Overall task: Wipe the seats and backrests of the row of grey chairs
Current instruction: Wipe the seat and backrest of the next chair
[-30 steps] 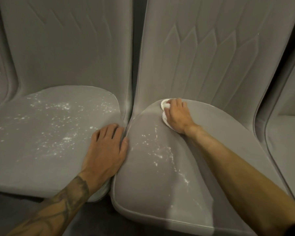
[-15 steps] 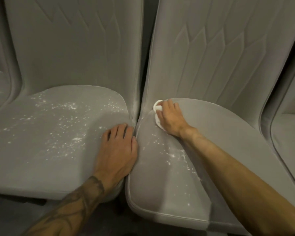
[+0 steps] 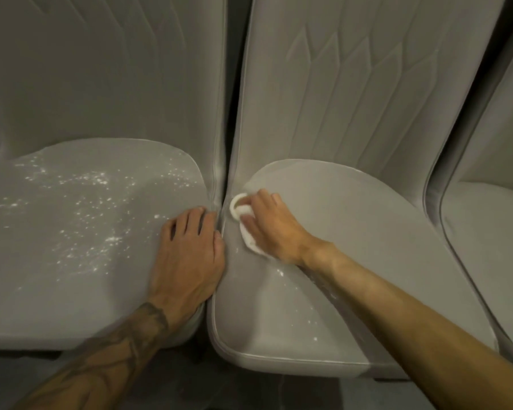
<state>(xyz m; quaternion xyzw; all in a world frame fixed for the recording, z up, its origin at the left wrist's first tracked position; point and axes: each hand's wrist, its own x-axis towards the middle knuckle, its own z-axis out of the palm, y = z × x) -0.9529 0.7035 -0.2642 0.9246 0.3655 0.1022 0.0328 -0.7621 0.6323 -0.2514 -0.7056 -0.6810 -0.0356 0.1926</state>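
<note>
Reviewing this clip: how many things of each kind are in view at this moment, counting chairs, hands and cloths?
Grey upholstered chairs: 3, the left chair, the middle chair and the right chair, which is partly cut off
Bare hands: 2, the left hand and the right hand
Cloths: 1, the white cloth held by the right hand
Total: 6

There is only one view, from a camera on the person's head. It looks forward and steeply down from close above the left seat (image 3: 71,261) and the right seat (image 3: 367,247), which fill most of the frame. The wide lens seems to bend the backrests (image 3: 367,84) at the top, and the right edge cuts off a third seat (image 3: 492,232).
</note>
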